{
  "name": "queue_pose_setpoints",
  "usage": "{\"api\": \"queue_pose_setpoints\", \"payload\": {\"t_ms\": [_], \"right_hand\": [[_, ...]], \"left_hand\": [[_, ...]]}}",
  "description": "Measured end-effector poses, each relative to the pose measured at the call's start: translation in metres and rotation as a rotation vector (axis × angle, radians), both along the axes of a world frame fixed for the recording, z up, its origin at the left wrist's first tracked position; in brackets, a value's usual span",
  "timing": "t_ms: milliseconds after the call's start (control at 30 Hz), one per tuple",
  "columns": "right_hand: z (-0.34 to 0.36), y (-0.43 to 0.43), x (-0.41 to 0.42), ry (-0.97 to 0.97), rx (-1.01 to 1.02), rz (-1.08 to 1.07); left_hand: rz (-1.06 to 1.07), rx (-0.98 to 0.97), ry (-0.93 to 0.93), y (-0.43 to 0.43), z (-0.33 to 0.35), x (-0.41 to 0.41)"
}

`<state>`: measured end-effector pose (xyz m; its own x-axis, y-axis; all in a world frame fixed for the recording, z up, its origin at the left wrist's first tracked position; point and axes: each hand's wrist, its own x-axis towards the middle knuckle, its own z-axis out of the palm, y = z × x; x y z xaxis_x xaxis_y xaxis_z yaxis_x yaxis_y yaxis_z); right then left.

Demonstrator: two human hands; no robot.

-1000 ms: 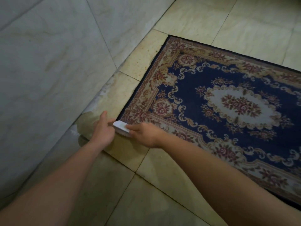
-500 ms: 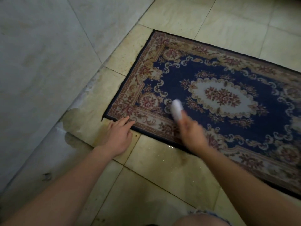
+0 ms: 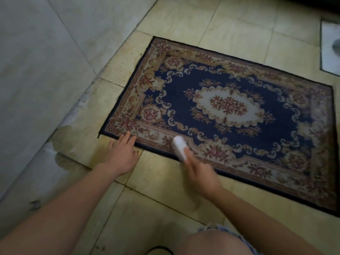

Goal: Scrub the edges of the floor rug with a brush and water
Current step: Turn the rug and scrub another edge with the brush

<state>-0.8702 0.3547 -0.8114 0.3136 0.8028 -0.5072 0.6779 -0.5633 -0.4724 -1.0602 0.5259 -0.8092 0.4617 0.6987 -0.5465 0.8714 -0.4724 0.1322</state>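
A dark blue floor rug [image 3: 226, 124] with a beige and red floral border lies flat on yellow floor tiles. My right hand [image 3: 200, 174] grips a white brush [image 3: 179, 147], whose head lies on the rug's near border close to the edge. My left hand [image 3: 121, 153] rests flat with spread fingers at the rug's near left corner, fingertips touching the border. My right hand looks blurred.
A pale tiled wall [image 3: 36, 70] rises on the left, with a wet patch [image 3: 62, 138] at its foot. My bare knee [image 3: 211, 243] shows at the bottom. A grey panel [image 3: 329, 50] sits in the floor at the far right.
My right hand has carried the brush from the rug's left corner rightward along the near edge. My left hand let go of the brush end and now lies flat at the corner.
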Motion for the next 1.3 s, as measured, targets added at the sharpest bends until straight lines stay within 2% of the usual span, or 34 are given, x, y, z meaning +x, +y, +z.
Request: {"api": "queue_pose_setpoints", "payload": {"t_ms": [67,133,233,300,333,367,400,467,533,633,733,767,800,833,933,1000,1067,1133,1200,1267,1300], "right_hand": [[0.002,-0.009,-0.006,0.144,0.003,0.101],[0.004,-0.008,0.014,0.189,0.086,-0.006],[0.009,-0.009,0.064,0.095,0.202,-0.399],[0.007,-0.020,0.094,0.015,0.190,-0.683],[0.006,-0.026,0.096,-0.049,0.163,-0.739],[0.003,-0.033,0.090,-0.100,0.123,-0.714],[-0.003,-0.039,0.075,-0.112,0.090,-0.603],[-0.009,-0.053,0.036,-0.008,0.047,-0.263],[-0.003,-0.060,0.017,0.121,0.006,-0.066],[0.010,-0.059,0.054,0.141,0.076,-0.126],[0.014,-0.062,0.110,-0.047,0.122,-0.604],[0.011,-0.066,0.116,-0.123,0.100,-0.704],[0.007,-0.069,0.112,-0.192,0.062,-0.686],[0.003,-0.074,0.099,-0.204,0.024,-0.579],[0.003,-0.085,0.044,0.092,0.002,-0.228],[0.010,-0.092,0.036,0.200,-0.006,-0.129],[0.013,-0.097,0.056,0.196,0.083,-0.261],[0.015,-0.106,0.091,0.075,0.196,-0.577],[0.014,-0.119,0.122,-0.094,0.195,-0.868],[0.009,-0.127,0.123,-0.196,0.104,-0.951],[0.005,-0.126,0.111,-0.176,0.070,-0.898]], "left_hand": [[-0.001,0.008,0.030,-0.001,0.000,0.005],[0.009,0.029,0.031,-0.005,-0.002,0.010],[-0.019,0.046,-0.028,-0.019,-0.007,0.020],[-0.062,0.039,-0.073,-0.032,-0.008,0.030],[-0.082,0.028,-0.087,-0.038,-0.009,0.034],[-0.103,0.010,-0.088,-0.044,-0.010,0.040],[-0.115,-0.011,-0.078,-0.048,-0.010,0.044],[-0.122,-0.035,-0.040,-0.054,-0.012,0.051],[-0.117,-0.027,-0.009,-0.054,-0.011,0.054],[-0.117,-0.012,0.004,-0.054,-0.010,0.057],[-0.103,-0.014,0.007,-0.057,-0.009,0.060],[-0.094,-0.016,0.005,-0.058,-0.009,0.061],[-0.083,-0.017,0.002,-0.058,-0.009,0.062],[-0.075,-0.017,0.001,-0.060,-0.010,0.064],[-0.054,-0.008,0.008,-0.062,-0.011,0.069],[-0.052,-0.001,0.009,-0.063,-0.011,0.071],[-0.044,0.010,0.005,-0.062,-0.011,0.071],[-0.050,0.018,0.010,-0.062,-0.012,0.070],[-0.056,0.026,0.017,-0.063,-0.013,0.069],[-0.053,0.031,0.019,-0.064,-0.014,0.072],[-0.048,0.030,0.022,-0.064,-0.014,0.075]]}}
